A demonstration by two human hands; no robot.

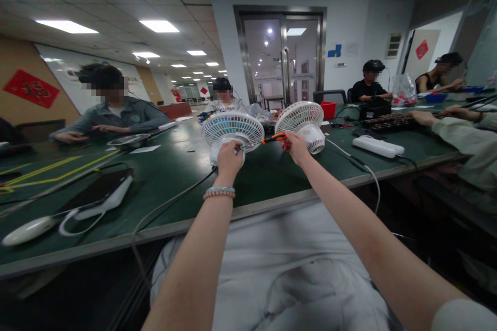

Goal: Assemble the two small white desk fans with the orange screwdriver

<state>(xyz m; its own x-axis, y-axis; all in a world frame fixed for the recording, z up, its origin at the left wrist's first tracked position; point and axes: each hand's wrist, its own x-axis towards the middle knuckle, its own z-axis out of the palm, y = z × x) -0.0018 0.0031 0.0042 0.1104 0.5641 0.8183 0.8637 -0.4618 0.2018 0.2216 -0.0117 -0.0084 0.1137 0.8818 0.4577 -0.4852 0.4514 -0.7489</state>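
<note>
My right hand grips an orange and black screwdriver by its handle, its shaft pointing left. My left hand is closed near the screwdriver's tip, in front of a white fan. Something small and dark shows at its fingertips, too small to name. Just right of that fan stands a second white fan, its round motor housing facing me beside my right hand. Both fans rest on the green table.
A phone on a white power bank and a white oval device lie left. A white power strip lies right. Cables cross the table's front edge. Several people sit around; a co-worker's hands rest near brown strips.
</note>
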